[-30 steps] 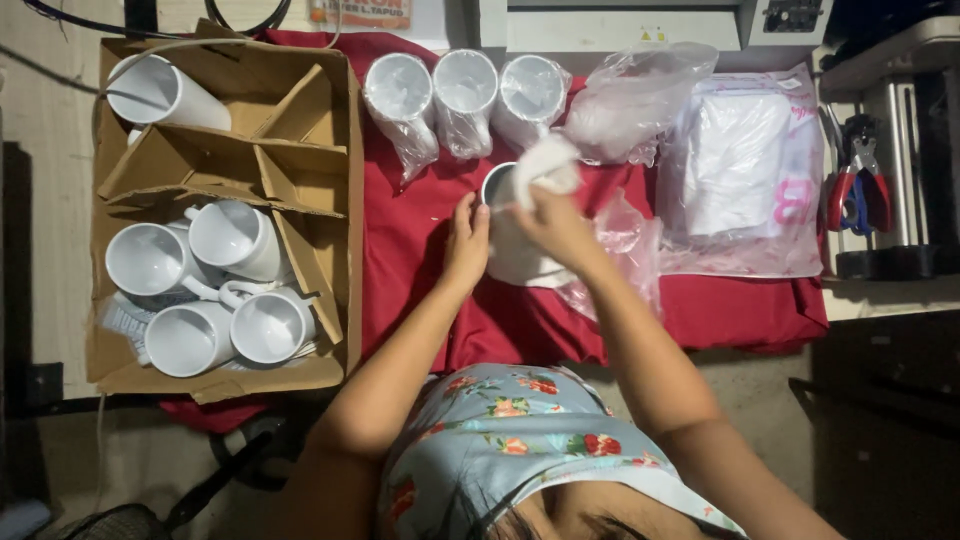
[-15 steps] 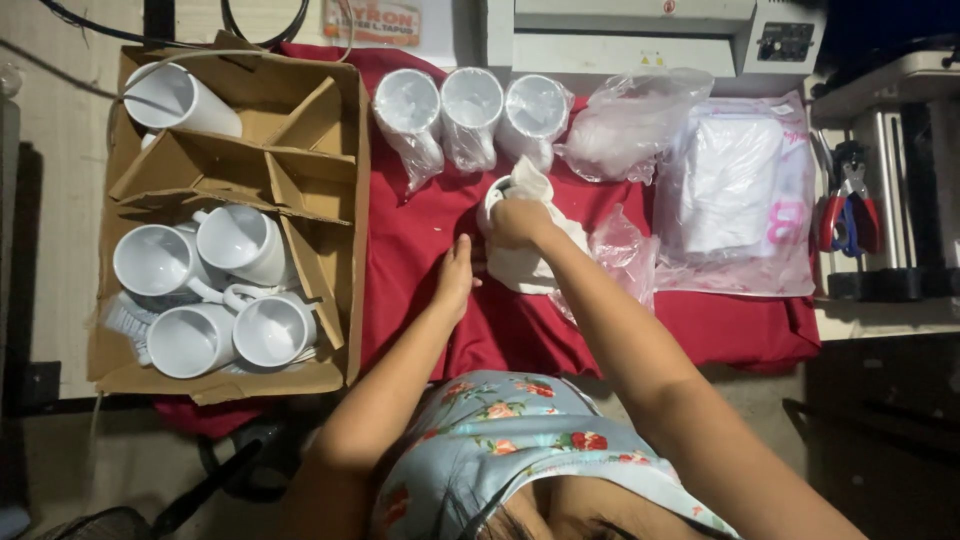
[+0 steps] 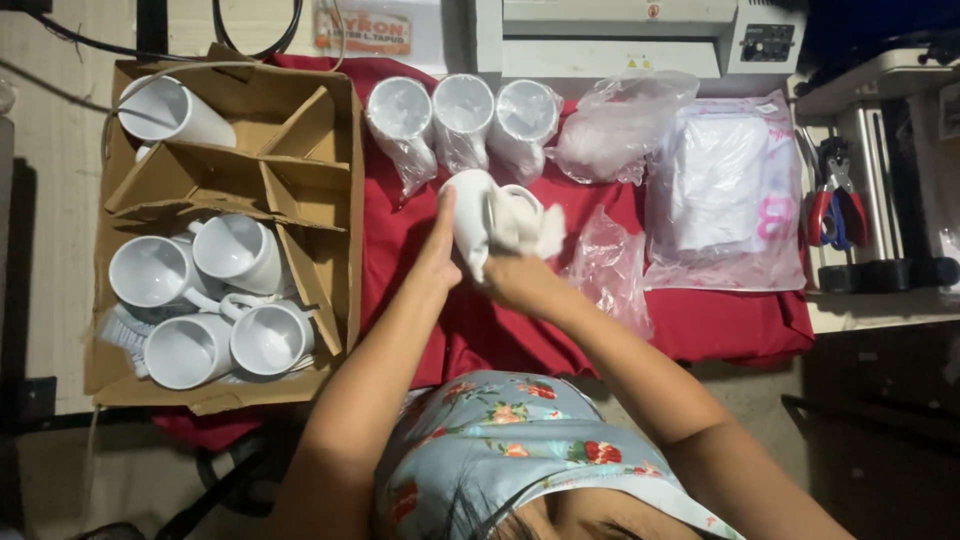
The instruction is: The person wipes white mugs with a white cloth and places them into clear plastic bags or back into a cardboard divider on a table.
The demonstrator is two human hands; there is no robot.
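Observation:
A white mug (image 3: 468, 215) is held over the red cloth-covered table (image 3: 400, 250), tipped on its side. My left hand (image 3: 438, 255) lies with straight fingers pressed against the mug's left side. My right hand (image 3: 515, 280) grips a white cloth (image 3: 520, 220), which is bunched against the mug's right side and mouth. The cloth hides the mug's handle.
A divided cardboard box (image 3: 320, 200) at left holds several white mugs (image 3: 235, 255). Three bagged mugs (image 3: 462, 110) stand in a row behind. Clear plastic bags (image 3: 610, 270), a packet of white sheets (image 3: 725, 190), a grey machine (image 3: 620, 35) and pliers (image 3: 835, 215) lie to the right.
My right hand has moved the cloth from above the mug's rim down against its side. The mug has tipped toward my left hand, which stays on it.

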